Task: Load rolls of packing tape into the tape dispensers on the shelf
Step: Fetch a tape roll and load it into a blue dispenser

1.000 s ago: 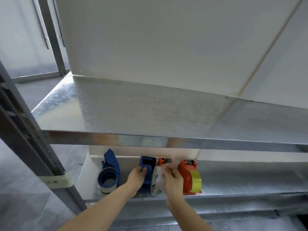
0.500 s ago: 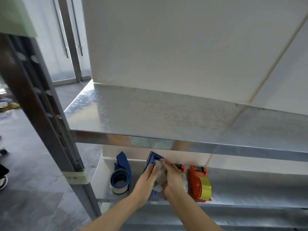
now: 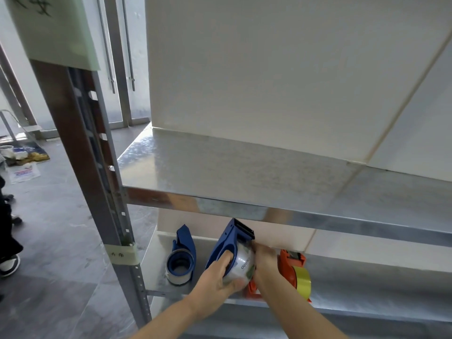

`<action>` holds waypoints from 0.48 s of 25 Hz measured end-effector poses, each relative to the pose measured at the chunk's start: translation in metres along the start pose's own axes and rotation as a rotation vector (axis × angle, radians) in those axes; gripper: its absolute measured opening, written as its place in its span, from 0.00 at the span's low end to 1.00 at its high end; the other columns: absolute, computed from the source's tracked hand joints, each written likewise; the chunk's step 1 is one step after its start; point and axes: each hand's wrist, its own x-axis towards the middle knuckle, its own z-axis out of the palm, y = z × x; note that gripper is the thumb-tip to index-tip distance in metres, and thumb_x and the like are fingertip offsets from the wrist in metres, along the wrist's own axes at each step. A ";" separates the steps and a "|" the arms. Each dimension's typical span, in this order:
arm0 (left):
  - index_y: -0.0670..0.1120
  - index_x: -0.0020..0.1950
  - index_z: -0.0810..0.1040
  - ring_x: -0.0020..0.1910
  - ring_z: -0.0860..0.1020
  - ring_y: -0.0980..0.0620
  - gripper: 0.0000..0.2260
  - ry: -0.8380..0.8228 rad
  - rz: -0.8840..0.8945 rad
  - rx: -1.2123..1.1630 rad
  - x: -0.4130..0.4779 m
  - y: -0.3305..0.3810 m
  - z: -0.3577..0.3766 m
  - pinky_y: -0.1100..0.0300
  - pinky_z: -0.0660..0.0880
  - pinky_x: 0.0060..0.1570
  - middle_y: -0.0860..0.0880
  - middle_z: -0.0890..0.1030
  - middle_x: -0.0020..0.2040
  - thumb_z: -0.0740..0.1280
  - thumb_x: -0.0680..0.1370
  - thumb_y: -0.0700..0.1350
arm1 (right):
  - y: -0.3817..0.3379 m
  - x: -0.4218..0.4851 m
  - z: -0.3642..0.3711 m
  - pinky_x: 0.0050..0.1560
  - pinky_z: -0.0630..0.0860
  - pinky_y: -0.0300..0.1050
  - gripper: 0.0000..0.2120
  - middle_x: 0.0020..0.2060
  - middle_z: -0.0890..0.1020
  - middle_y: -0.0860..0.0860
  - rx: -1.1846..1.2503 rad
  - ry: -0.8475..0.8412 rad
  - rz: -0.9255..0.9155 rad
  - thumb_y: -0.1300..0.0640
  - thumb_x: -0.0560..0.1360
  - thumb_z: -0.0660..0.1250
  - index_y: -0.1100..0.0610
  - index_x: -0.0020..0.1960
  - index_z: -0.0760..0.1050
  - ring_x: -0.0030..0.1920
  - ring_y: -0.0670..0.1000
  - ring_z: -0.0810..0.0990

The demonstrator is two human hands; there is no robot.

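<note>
A blue tape dispenser [image 3: 231,237] is tilted up at the front of the lower shelf [image 3: 367,277], its toothed blade pointing up. My left hand [image 3: 217,277] grips its body from the left. A clear tape roll [image 3: 243,261] with printed lettering sits in the dispenser, and my right hand [image 3: 265,263] presses on it from the right. Left of them a second blue dispenser [image 3: 182,255] stands on the shelf with a roll in it. To the right stands an orange dispenser [image 3: 289,265] holding a yellow roll [image 3: 303,277].
An upper metal shelf [image 3: 220,172] juts out above my hands, with white panels [image 3: 269,69] behind it. A slotted steel upright [image 3: 97,192] stands at the left with a taped label. A person's shoe [image 3: 8,264] and floor clutter [image 3: 22,160] are at far left.
The view shifted so the shelf sits further right. The blue dispenser has been lifted and tilted upright, and the clear roll now sits against its body between both hands.
</note>
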 end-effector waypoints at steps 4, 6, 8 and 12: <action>0.66 0.61 0.60 0.58 0.66 0.63 0.37 -0.014 -0.003 0.016 -0.007 0.009 -0.001 0.65 0.62 0.62 0.72 0.62 0.54 0.63 0.57 0.78 | -0.010 0.006 -0.004 0.35 0.75 0.41 0.07 0.38 0.82 0.56 -0.343 0.128 -0.209 0.60 0.76 0.64 0.61 0.42 0.78 0.34 0.51 0.79; 0.59 0.71 0.59 0.65 0.66 0.64 0.42 -0.042 -0.017 -0.009 -0.009 0.009 -0.004 0.65 0.62 0.67 0.67 0.64 0.62 0.67 0.62 0.72 | -0.015 0.008 -0.005 0.30 0.72 0.33 0.09 0.40 0.82 0.57 -0.477 0.196 -0.349 0.55 0.75 0.68 0.60 0.41 0.79 0.33 0.49 0.79; 0.54 0.73 0.60 0.70 0.66 0.60 0.36 -0.102 -0.020 -0.001 -0.013 0.006 -0.002 0.63 0.64 0.70 0.61 0.66 0.69 0.71 0.70 0.60 | -0.021 0.016 -0.010 0.36 0.74 0.38 0.12 0.44 0.81 0.58 -0.519 0.215 -0.423 0.49 0.73 0.69 0.56 0.36 0.78 0.36 0.50 0.79; 0.52 0.74 0.61 0.67 0.73 0.57 0.34 -0.145 -0.072 -0.167 -0.019 0.004 0.005 0.53 0.71 0.68 0.56 0.74 0.68 0.73 0.72 0.54 | -0.041 0.007 -0.008 0.51 0.74 0.54 0.12 0.43 0.82 0.54 -0.596 0.009 -0.427 0.48 0.78 0.63 0.53 0.40 0.76 0.45 0.56 0.79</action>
